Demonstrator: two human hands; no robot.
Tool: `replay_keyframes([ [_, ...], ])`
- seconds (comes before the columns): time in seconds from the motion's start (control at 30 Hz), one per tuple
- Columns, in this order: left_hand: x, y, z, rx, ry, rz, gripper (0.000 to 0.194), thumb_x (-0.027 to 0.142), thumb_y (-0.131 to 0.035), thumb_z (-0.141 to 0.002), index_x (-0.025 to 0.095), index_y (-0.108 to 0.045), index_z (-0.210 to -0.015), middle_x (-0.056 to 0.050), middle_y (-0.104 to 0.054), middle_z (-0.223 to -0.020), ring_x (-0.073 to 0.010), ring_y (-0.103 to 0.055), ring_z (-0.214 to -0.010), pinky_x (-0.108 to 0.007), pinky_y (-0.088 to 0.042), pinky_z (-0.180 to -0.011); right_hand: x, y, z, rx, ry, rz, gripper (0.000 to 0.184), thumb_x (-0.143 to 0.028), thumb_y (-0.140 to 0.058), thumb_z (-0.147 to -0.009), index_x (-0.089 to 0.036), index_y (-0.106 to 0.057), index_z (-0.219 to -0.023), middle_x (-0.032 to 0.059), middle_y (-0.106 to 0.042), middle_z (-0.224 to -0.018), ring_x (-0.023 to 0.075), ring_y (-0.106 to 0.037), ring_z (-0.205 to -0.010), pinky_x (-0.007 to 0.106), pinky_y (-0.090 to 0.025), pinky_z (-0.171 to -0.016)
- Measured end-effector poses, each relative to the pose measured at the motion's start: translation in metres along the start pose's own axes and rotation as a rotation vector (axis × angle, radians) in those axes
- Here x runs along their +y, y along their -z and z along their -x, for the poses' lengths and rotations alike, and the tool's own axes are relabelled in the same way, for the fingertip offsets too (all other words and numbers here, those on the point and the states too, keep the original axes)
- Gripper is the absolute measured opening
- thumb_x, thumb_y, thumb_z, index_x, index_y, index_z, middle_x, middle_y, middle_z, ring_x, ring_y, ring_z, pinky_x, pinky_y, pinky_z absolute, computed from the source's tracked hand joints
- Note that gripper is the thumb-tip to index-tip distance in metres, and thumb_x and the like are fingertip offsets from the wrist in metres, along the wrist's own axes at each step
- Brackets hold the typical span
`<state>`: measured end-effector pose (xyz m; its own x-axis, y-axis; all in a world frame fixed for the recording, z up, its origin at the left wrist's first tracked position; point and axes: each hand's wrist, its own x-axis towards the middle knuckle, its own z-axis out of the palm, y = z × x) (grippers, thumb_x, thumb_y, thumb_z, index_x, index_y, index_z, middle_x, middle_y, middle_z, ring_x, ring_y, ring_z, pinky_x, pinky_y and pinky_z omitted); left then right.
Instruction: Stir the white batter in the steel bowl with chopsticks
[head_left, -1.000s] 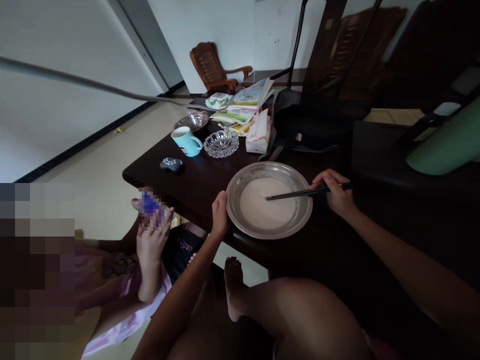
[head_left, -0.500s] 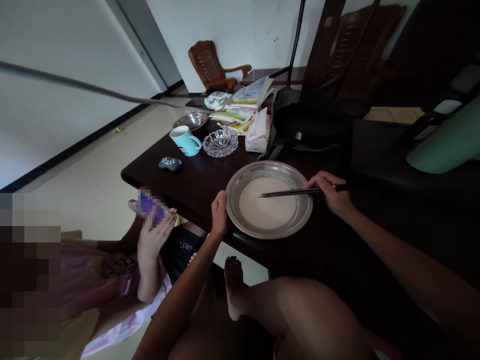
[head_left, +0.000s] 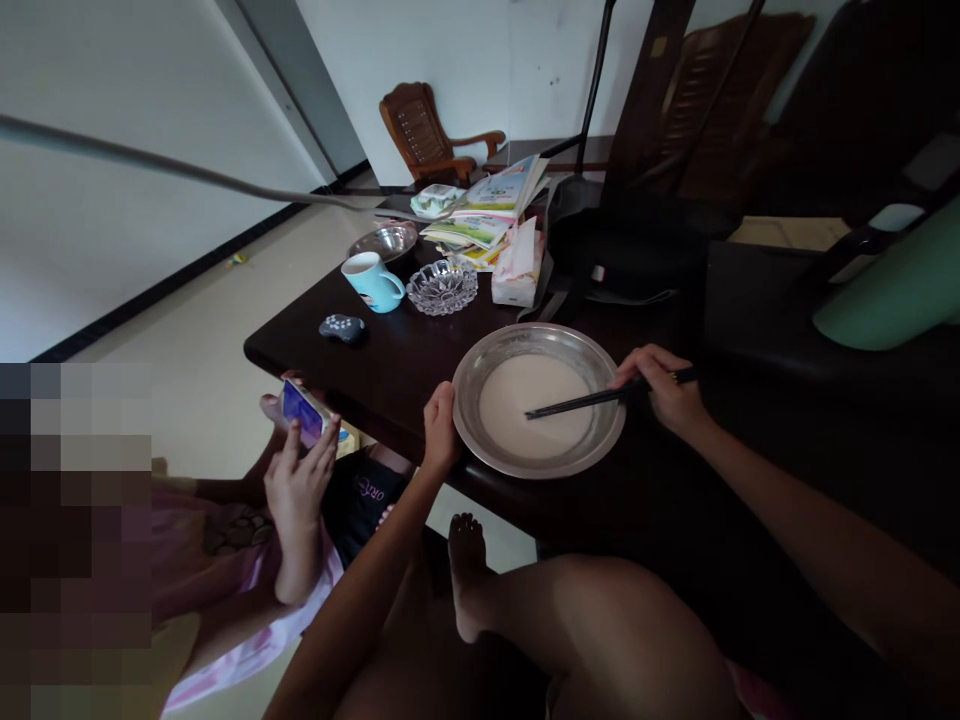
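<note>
A wide metal bowl [head_left: 466, 432] rests near the front edge of the dark table, with pale, milky batter [head_left: 517, 390] in it. My left hand [head_left: 440, 425] grips the bowl's left rim, its fingers closed and partly hidden behind the wall. In my right hand [head_left: 664, 388], above the right rim, is a pair of black chopsticks [head_left: 581, 402]. Their tips reach into the batter around the middle of the bowl.
Behind the bowl stand a tissue pack [head_left: 517, 270], a glass ashtray [head_left: 442, 288], a blue mug [head_left: 375, 284], a second metal bowl [head_left: 394, 240] and stacked booklets [head_left: 495, 205]. A game controller [head_left: 342, 328] lies farther left. Beside me another person holds a phone [head_left: 304, 412].
The chopstick tips have swung toward me and slightly right through the batter. My left hand and the bowl stay in place. The other person's hand has shifted on the phone.
</note>
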<state>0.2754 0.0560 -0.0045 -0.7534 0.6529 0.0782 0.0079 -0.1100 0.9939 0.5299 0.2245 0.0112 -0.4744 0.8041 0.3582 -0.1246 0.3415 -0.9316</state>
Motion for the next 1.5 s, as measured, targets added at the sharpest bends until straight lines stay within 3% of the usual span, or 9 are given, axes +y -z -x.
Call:
replay_keyframes([
  [0.2,0.0045,-0.002,0.001,0.003,-0.01,0.008,0.046,0.054,-0.062,-0.08,0.019,-0.04,-0.059,0.005,-0.034,-0.061,-0.0098,-0.033,-0.058,-0.021,-0.035,-0.055,0.0,0.0,-0.0003,0.085,0.014,-0.039,0.035,-0.054,-0.056,-0.088,-0.026,-0.068,-0.071,0.0012,-0.067,-0.06,0.0186,-0.063,-0.057,0.034,-0.052,-0.058],
  [0.4,0.0031,-0.0017,0.0004,0.027,0.011,0.008,0.046,0.053,-0.063,-0.08,0.019,-0.041,-0.059,0.004,-0.035,-0.061,-0.0097,-0.035,-0.058,-0.021,-0.035,-0.054,-0.0023,-0.0009,0.0002,0.006,0.029,0.08,0.036,-0.054,-0.056,-0.087,-0.024,-0.069,-0.071,0.0031,-0.071,-0.07,0.0203,-0.067,-0.069,0.036,-0.055,-0.067],
  [0.53,0.0016,-0.001,0.0003,0.008,0.017,0.023,0.046,0.054,-0.063,-0.08,0.019,-0.041,-0.06,0.005,-0.035,-0.061,-0.0097,-0.034,-0.058,-0.021,-0.035,-0.054,-0.0026,-0.0016,0.0003,0.067,-0.022,-0.078,0.036,-0.056,-0.055,-0.087,-0.025,-0.066,-0.074,0.0007,-0.067,-0.059,0.0186,-0.063,-0.053,0.034,-0.052,-0.055],
  [0.67,0.0023,-0.0008,0.0006,0.01,0.009,0.008,0.046,0.054,-0.063,-0.08,0.019,-0.04,-0.059,0.004,-0.035,-0.062,-0.01,-0.035,-0.058,-0.021,-0.035,-0.055,-0.0029,-0.0022,0.0008,-0.029,0.031,0.106,0.035,-0.054,-0.057,-0.087,-0.025,-0.07,-0.073,0.003,-0.071,-0.072,0.0204,-0.068,-0.072,0.036,-0.054,-0.07],
  [0.8,0.0032,-0.0014,0.0004,0.014,0.012,0.003,0.046,0.054,-0.063,-0.08,0.019,-0.041,-0.06,0.004,-0.037,-0.062,-0.0101,-0.035,-0.059,-0.021,-0.035,-0.055,-0.0006,-0.0013,0.0004,0.092,-0.009,-0.023,0.037,-0.056,-0.054,-0.088,-0.025,-0.067,-0.073,0.0015,-0.068,-0.062,0.0193,-0.065,-0.058,0.034,-0.053,-0.058],
  [0.93,0.0046,-0.0023,0.0006,0.013,0.007,-0.001,0.047,0.055,-0.063,-0.079,0.019,-0.041,-0.059,0.004,-0.036,-0.061,-0.01,-0.034,-0.058,-0.021,-0.035,-0.055,-0.0007,-0.0017,0.0008,-0.019,0.01,0.057,0.035,-0.055,-0.056,-0.087,-0.025,-0.07,-0.075,0.0025,-0.071,-0.069,0.0202,-0.067,-0.067,0.035,-0.054,-0.065],
  [1.1,0.0052,-0.0021,0.001,-0.002,-0.019,-0.016,0.047,0.054,-0.061,-0.081,0.019,-0.04,-0.059,0.004,-0.035,-0.06,-0.0098,-0.032,-0.057,-0.021,-0.035,-0.054,0.0,-0.0016,0.001,0.08,0.019,-0.028,0.034,-0.053,-0.054,-0.089,-0.026,-0.068,-0.074,0.0008,-0.069,-0.063,0.0184,-0.065,-0.059,0.033,-0.052,-0.058],
  [1.23,0.0045,-0.0019,0.0003,-0.001,-0.016,-0.005,0.047,0.054,-0.062,-0.081,0.019,-0.039,-0.059,0.004,-0.034,-0.06,-0.0098,-0.031,-0.057,-0.021,-0.034,-0.053,-0.0013,-0.002,0.002,-0.039,0.001,0.016,0.032,-0.053,-0.056,-0.088,-0.026,-0.07,-0.076,0.0017,-0.071,-0.068,0.0196,-0.067,-0.064,0.035,-0.053,-0.062],
  [1.5,0.003,-0.0012,0.0004,0.001,-0.011,0.016,0.046,0.051,-0.062,-0.082,0.019,-0.04,-0.059,0.004,-0.034,-0.061,-0.0099,-0.032,-0.058,-0.021,-0.034,-0.054,-0.0041,-0.0023,0.0019,0.016,0.026,-0.006,0.032,-0.049,-0.053,-0.091,-0.026,-0.069,-0.076,0.0008,-0.069,-0.064,0.0184,-0.065,-0.061,0.034,-0.052,-0.061],
])
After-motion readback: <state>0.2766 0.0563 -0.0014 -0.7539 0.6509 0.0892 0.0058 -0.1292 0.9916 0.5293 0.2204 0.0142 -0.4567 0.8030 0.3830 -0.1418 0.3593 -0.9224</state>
